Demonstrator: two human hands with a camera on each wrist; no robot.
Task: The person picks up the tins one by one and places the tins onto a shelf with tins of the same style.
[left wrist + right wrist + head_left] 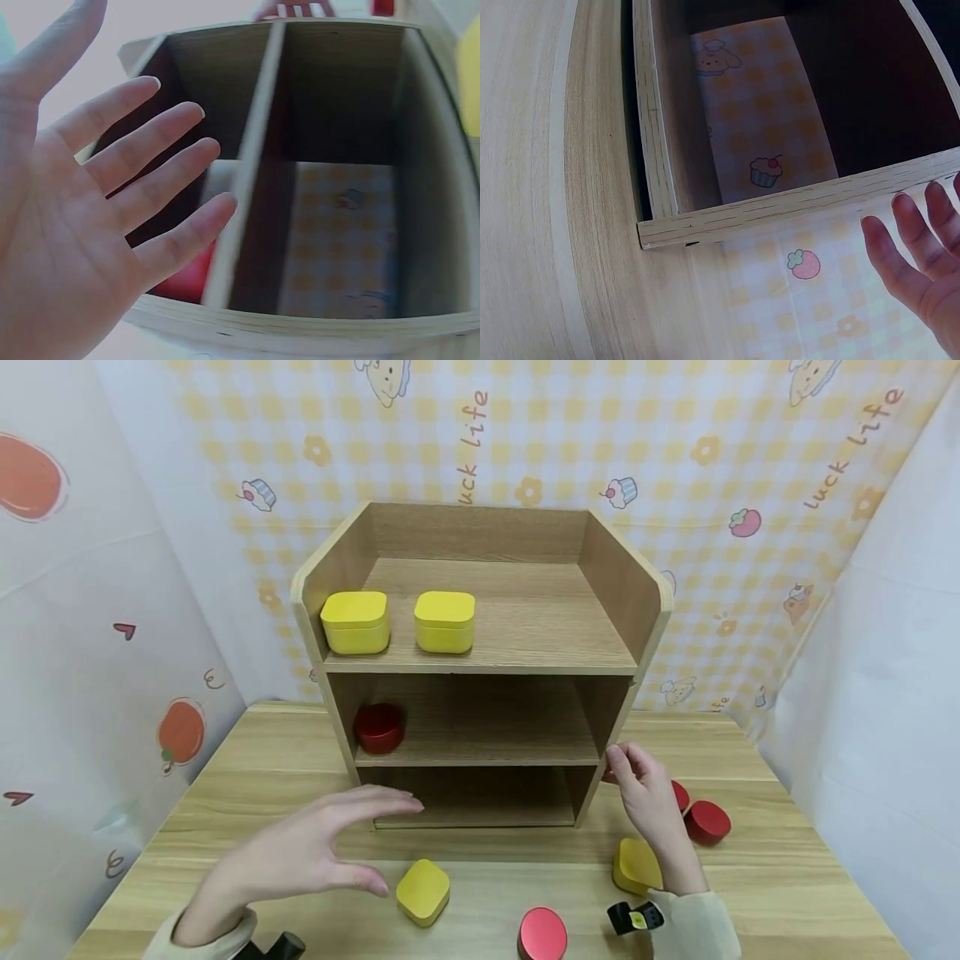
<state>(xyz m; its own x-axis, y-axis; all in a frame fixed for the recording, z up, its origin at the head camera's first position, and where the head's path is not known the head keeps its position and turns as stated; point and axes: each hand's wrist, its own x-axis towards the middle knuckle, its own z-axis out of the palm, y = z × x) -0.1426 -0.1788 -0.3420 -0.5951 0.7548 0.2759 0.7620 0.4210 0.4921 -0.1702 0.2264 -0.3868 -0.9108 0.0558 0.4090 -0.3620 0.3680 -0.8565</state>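
A wooden shelf unit (480,667) stands on the table. Fingers apart, my left hand (300,852) hovers before its lower left part, holding nothing; the left wrist view shows the open palm (82,217). At the unit's right side is my right hand (648,797), its fingertips close to the side panel; in the right wrist view the fingers (915,262) are slightly bent beside the panel, and whether they touch is unclear. Two yellow boxes (356,623) (445,622) sit on the top level, left and centre-left. One round red tin (379,728) is at the middle level's left end.
On the table before the unit lie a yellow box (423,893) and a red tin (542,934). Near my right forearm are another yellow box (636,867) and several red tins (707,822), partly hidden. Patterned cloth (525,435) hangs behind.
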